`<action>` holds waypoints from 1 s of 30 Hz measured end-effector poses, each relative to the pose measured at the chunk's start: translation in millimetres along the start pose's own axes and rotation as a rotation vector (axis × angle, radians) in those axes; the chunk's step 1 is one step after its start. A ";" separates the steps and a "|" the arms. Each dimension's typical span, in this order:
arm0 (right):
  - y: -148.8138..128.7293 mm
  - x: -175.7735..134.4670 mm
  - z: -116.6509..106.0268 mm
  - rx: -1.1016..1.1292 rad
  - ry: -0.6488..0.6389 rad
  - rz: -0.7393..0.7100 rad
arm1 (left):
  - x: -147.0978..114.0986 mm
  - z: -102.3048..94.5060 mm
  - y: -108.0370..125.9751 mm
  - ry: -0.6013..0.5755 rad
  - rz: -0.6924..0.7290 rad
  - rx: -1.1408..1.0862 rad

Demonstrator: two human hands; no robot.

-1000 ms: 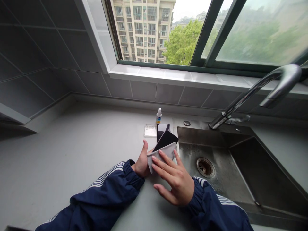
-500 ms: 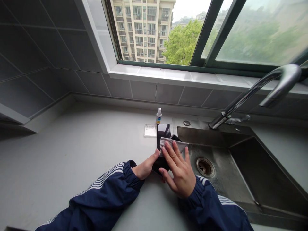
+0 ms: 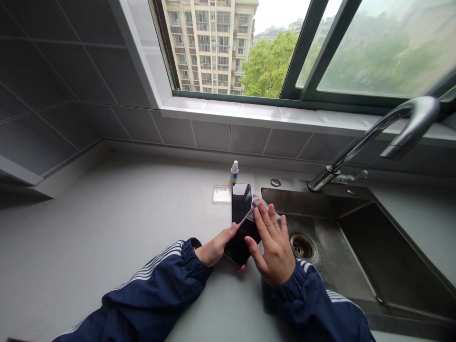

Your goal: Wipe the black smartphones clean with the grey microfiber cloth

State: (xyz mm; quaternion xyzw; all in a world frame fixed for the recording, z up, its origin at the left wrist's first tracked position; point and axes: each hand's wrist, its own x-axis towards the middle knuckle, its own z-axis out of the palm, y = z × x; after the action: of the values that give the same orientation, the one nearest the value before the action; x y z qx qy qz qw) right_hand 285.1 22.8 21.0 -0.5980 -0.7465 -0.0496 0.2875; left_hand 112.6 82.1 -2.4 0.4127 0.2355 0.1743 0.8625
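Note:
My left hand [image 3: 216, 245] grips a dark-screened smartphone [image 3: 239, 247] by its left edge, thumb on top and fingers underneath. The phone is tilted above the counter. Flat on the far right part of its screen lies my right hand [image 3: 272, 244], fingers stretched out over a grey cloth [image 3: 257, 202] and thumb apart. The hand and cloth hide that end of the phone. Just beyond, a second dark glossy device [image 3: 241, 195] rests on the counter, partly covered. Beside it sit a clear phone case [image 3: 221, 194] and a small white spray bottle [image 3: 234, 172].
A steel sink [image 3: 342, 294] with a drain [image 3: 303, 247] lies close on the right, and a chrome faucet [image 3: 370, 142] arches over it. The pale counter [image 3: 124, 204] spreads to the left. Behind it are a tiled wall and a window [image 3: 235, 52].
My right hand and the cloth have slid to the right across the phone, so more of its dark screen shows. My left hand keeps its hold.

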 end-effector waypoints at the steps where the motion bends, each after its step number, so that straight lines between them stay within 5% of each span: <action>1: 0.7 -0.2 0.5 0.000 -0.007 0.002 | 0.4 -0.3 -0.1 -0.003 -0.009 -0.031; 15: -6.8 -6.8 0.9 0.137 -0.281 -0.429 | 7.1 1.2 8.9 0.089 0.109 -0.526; 21: -9.5 -6.4 -0.6 0.188 -0.279 -0.446 | 4.3 4.0 8.9 -0.033 0.023 -0.576; 30: -17.5 -9.0 1.6 0.157 -0.282 -0.427 | 3.6 -3.8 2.2 0.011 -0.031 -0.517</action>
State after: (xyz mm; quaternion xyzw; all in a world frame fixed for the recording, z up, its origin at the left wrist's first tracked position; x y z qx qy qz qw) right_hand 269.5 10.7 20.0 -0.4038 -0.8900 0.0327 0.2092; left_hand 113.3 87.6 -3.7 0.1737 0.1941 0.2177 0.9406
